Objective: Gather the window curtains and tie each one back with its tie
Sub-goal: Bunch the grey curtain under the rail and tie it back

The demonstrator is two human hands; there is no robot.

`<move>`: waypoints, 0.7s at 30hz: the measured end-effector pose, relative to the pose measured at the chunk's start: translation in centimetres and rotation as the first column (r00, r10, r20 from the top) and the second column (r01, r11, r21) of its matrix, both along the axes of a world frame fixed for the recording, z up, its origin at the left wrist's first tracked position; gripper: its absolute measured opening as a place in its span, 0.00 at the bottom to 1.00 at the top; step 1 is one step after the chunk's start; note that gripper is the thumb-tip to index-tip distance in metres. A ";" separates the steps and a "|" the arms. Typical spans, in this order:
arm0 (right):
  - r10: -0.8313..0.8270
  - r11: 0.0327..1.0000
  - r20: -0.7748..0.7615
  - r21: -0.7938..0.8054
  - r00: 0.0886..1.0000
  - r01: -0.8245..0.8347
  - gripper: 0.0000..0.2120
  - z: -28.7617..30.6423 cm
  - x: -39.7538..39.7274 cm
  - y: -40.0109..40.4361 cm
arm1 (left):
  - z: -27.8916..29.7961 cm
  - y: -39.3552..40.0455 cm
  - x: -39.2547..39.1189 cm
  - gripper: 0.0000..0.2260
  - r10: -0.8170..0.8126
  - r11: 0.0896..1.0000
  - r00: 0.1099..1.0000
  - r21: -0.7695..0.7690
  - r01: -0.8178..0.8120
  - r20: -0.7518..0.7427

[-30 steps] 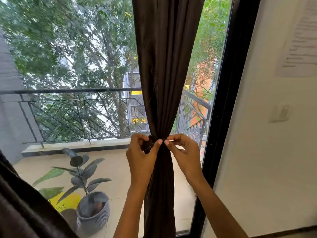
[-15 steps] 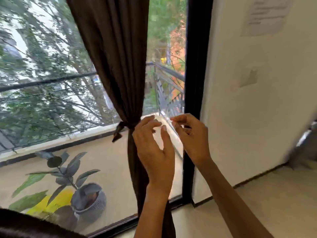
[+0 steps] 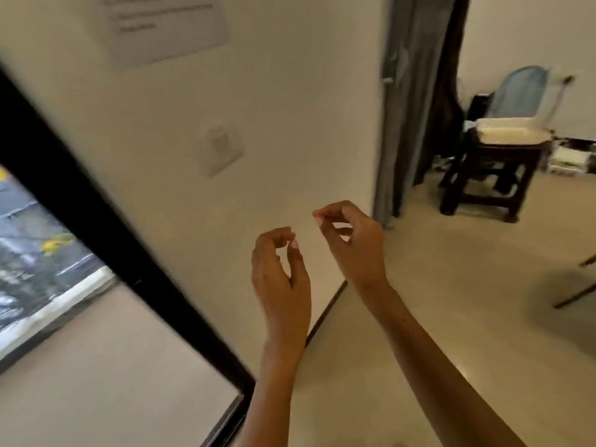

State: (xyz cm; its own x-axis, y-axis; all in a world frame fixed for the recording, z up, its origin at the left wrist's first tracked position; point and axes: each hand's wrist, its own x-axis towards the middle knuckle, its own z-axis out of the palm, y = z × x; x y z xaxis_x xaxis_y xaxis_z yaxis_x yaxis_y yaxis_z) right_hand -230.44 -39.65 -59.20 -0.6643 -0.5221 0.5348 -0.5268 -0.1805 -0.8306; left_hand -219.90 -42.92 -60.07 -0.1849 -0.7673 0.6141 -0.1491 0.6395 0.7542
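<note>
The brown curtain and its tie are out of view; the frame is blurred. My left hand is raised in front of the white wall, empty, with fingers loosely curled and a gap between thumb and fingers. Just to its right and slightly higher, my right hand is also empty and half curled. The black window frame slants across the left, with glass and the balcony floor beyond it.
A wall switch and a paper notice are on the wall. To the right is a doorway with a grey frame and dark hanging cloth. Beyond it stands a dark wooden stool bearing a white object.
Both hands have let go of the tied curtain and drawn back empty. The view has swung right, from the window and curtain to the wall and doorway.
</note>
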 end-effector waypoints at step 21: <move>-0.395 0.917 -0.210 -0.029 0.894 0.398 0.02 1.9 -51.4 -1.8 | 2.8 -6.9 -53.4 0.04 -0.378 0.925 0.925 0.014 0.379 -0.040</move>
